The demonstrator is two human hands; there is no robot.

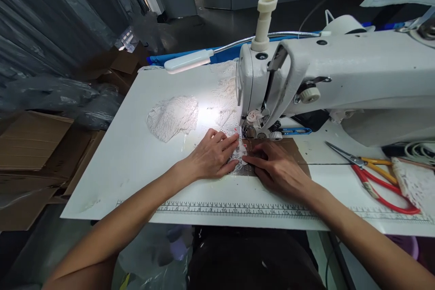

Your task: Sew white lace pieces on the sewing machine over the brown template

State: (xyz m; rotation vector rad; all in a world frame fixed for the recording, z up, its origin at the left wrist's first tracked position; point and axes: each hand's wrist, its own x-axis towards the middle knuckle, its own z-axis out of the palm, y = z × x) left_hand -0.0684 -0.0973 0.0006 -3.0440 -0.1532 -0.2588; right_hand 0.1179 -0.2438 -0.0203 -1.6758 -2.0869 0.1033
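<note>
White lace (pixel 239 150) lies under the presser foot of the white sewing machine (pixel 356 70), its front end on a brown metal plate (pixel 295 156). My left hand (pixel 213 154) rests flat on the lace just left of the needle area, fingers stretched out and a little apart. From the right, my right hand (pixel 277 167) reaches over the plate. Its fingers are bent, with the tips closed at the lace's right edge; the exact hold is partly hidden. More lace (pixel 224 95) trails behind the foot. A separate lace piece (pixel 173 118) lies to the left.
Red-and-yellow-handled scissors (pixel 377 174) lie at the right beside a folded lace piece (pixel 413 183). Blue thread snips (pixel 297 131) sit behind the plate. A lamp (pixel 188 61) lights the table (pixel 136 176). A printed ruler (pixel 224 210) runs along the front edge. Cardboard boxes (pixel 34 140) stand left.
</note>
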